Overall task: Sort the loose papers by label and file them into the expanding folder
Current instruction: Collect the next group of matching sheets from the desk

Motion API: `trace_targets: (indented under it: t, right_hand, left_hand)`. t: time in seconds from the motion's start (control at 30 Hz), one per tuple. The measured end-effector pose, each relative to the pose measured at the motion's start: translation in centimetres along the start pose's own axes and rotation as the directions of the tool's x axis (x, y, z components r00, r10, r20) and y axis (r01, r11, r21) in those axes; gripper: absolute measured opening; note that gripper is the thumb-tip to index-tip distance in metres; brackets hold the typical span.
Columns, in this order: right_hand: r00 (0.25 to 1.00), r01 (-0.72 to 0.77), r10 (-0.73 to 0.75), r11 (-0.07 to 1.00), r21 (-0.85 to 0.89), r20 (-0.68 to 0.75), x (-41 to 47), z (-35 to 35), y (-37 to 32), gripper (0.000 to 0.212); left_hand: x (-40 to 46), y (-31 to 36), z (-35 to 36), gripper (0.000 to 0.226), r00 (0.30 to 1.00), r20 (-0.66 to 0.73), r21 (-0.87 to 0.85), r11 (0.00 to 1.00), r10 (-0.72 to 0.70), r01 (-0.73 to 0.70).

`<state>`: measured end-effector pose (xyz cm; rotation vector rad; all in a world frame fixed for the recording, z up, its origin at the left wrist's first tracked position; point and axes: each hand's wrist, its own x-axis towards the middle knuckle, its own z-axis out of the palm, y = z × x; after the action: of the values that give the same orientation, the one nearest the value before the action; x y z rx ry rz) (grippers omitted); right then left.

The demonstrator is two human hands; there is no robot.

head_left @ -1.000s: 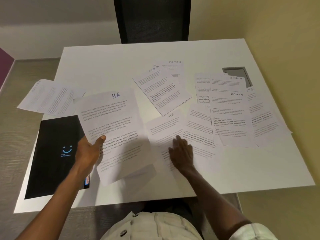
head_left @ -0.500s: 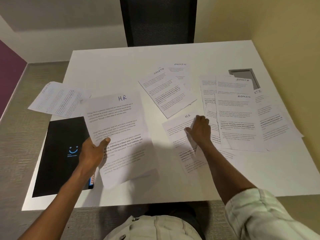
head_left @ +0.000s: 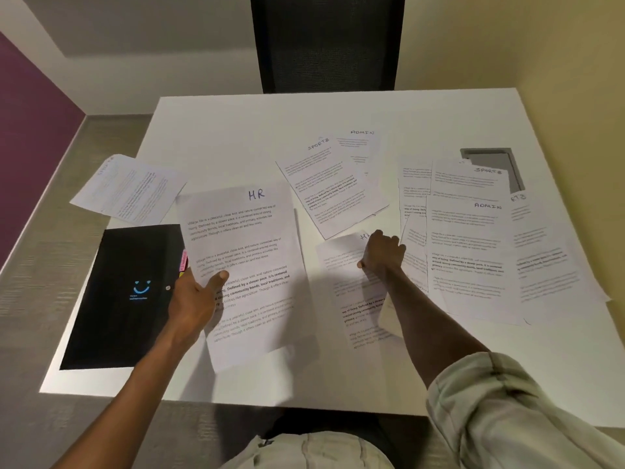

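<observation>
1. Since the earlier frame, my right hand (head_left: 384, 253) is pulling the second HR sheet (head_left: 351, 282) out from under the overlapping pile at centre right; its right edge is lifting and curling.
2. My right fingers are curling onto that sheet near its top, beside the handwritten label, thumb at the left; whether they are pinching or only dragging it, I cannot tell.
3. My left hand (head_left: 196, 299) is holding the first HR sheet (head_left: 243, 258) at centre left, thumb pressing on top, the other fingers hidden underneath.
4. Lower left, the black expanding folder (head_left: 125, 296) is lying closed on the white table (head_left: 236, 130), coloured tabs showing at its right edge, partly under the held sheet.
5. SPORTS and ADMIN sheets (head_left: 470, 238) are lying unsorted across the upper centre and right; one more sheet (head_left: 128, 187) is overhanging the table's upper-left edge.
6. I judge the HR group is being gathered; nothing is filed yet.
</observation>
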<state>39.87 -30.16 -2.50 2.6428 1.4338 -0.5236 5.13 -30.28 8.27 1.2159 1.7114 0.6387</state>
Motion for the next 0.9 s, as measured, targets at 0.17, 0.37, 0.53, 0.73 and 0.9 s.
trace_targets:
  t: [0.17,0.37,0.53,0.73,0.9]
  right_hand:
    - [0.990,0.095,-0.128,0.912,0.398,0.056,-0.7,-3.2,1.2,0.017]
    - [0.834,0.310,-0.516,0.732,0.607,0.196,-6.7,-13.3,2.6,0.027]
    - [0.772,0.356,-0.624,0.581,0.732,0.120,-9.0,-20.5,1.8,0.035]
    - [0.875,0.382,-0.470,0.528,0.758,-0.113,-6.6,-21.8,-1.7,0.063]
    - [0.929,0.357,-0.300,0.571,0.739,-0.216,-5.8,-20.3,-2.5,0.087]
  left_hand:
    - [-1.1,1.1,0.7,0.038,0.994,-0.099,0.044,0.998,0.047,-0.043]
    - [-1.7,2.1,1.5,0.037,0.978,-0.194,-0.003,0.996,0.082,-0.084]
    - [-1.6,3.7,2.8,0.035,0.991,-0.091,-0.036,0.994,0.099,-0.103]
    - [-2.4,6.5,5.0,0.020,0.979,0.159,-0.118,0.987,0.131,-0.113]
    - [-2.7,6.2,6.9,0.044,0.940,0.339,-0.237,0.964,-0.035,0.121]
